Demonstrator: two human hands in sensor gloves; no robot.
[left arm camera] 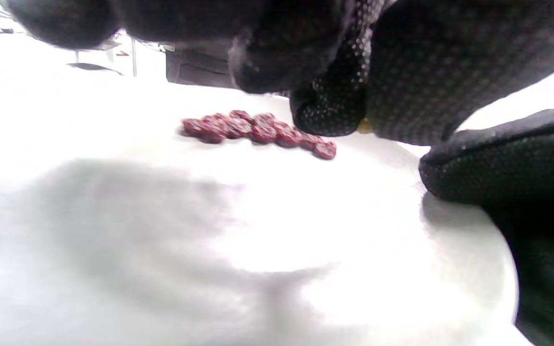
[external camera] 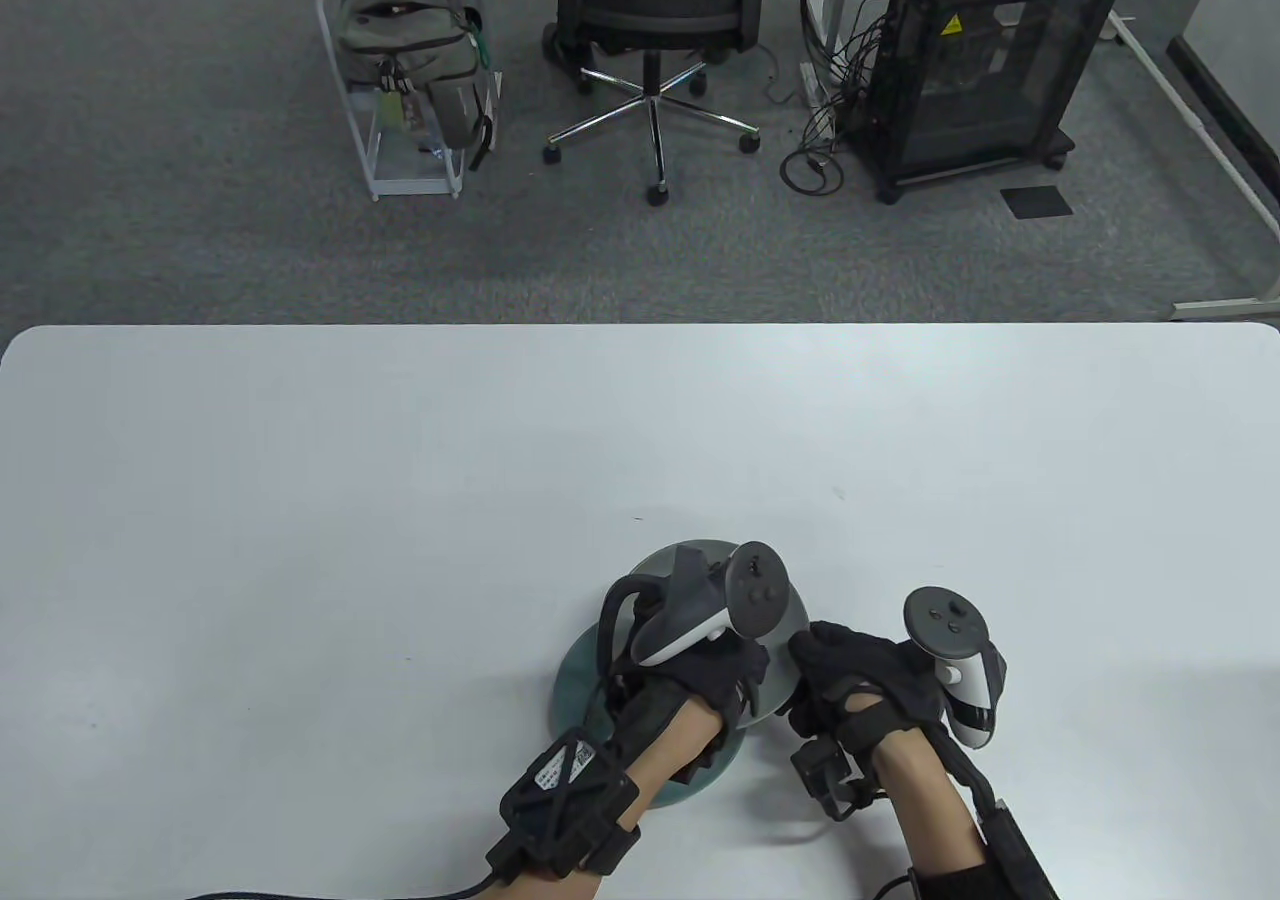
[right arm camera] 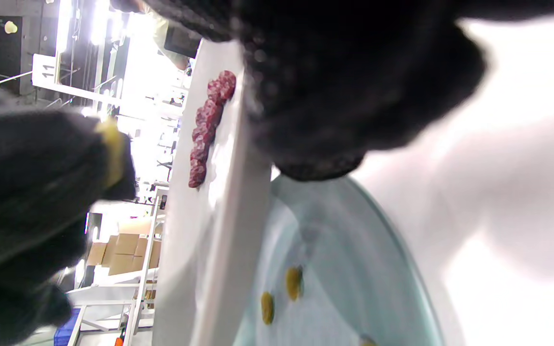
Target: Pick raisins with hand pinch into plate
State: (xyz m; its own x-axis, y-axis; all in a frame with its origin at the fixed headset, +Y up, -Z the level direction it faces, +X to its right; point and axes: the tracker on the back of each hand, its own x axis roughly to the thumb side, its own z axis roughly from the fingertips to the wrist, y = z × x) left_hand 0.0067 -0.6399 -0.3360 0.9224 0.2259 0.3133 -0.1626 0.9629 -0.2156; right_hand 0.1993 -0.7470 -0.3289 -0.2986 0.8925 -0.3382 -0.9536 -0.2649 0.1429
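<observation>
Left hand (external camera: 700, 675): over the stacked glass plates, fingers curled down; in the left wrist view, thumb and a fingertip (left arm camera: 330, 113) pinching one small yellow raisin (left arm camera: 365, 126).
Risk at left hand: raisin barely showing between the pads, so likely to slip out or stick to the dotted glove fabric on release; a drop from height could bounce it off the glass.
Red raisins (left arm camera: 258, 129): a tight row on the white surface just beside the pinching fingertip; roughly ten, exact count unclear since pieces overlap.
Risk at red row: a nudge from the knuckles or the fingertip beside it could scatter the row.
Plates: two greenish glass discs, overlapping, upper plate (external camera: 700, 548) and lower plate (external camera: 570, 680), near the front edge of the table (external camera: 400, 500).
Yellow raisins on the glass (right arm camera: 294, 282): two clear in the right wrist view, a third partly cut off at the bottom edge.
Risk at plates: both hands crowded over one small area; a bump between the trackers or a push on a rim could slide a plate.
Right hand (external camera: 860, 685): just right of the plates, fingers bent downward at the rim; open or gripping cannot be told, fingertips hidden and blurred.
Hands counted: two.
Raisin in a pinch: one.
</observation>
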